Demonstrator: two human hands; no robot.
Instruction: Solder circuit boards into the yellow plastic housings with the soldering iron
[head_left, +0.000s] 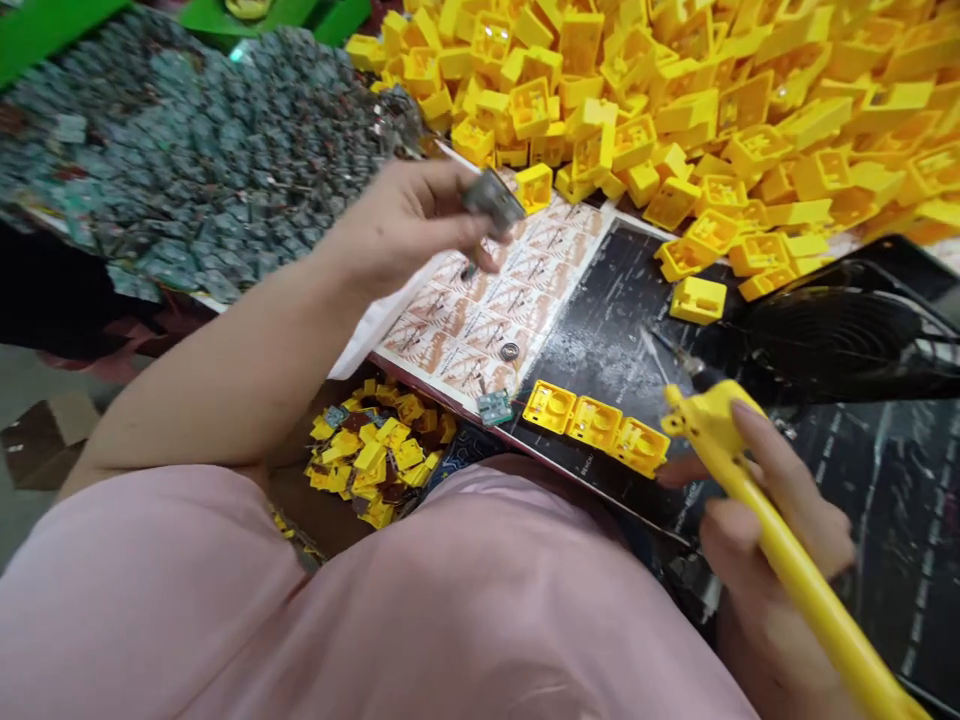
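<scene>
My left hand is raised over the left part of the worktop. Its thumb and fingers pinch a small greyish circuit board, blurred by motion. My right hand wraps round a thick yellow soldering iron, its thin metal tip pointing up and left. Close to that hand, three open yellow plastic cases lie in a row at the worktop's front edge. Left of them sits a green circuit board with thin wires running to a small round black part.
A big heap of yellow cases fills the back right. Many circuit boards are piled at the back left. A black fan stands at the right. Below the edge, a box holds yellow scraps.
</scene>
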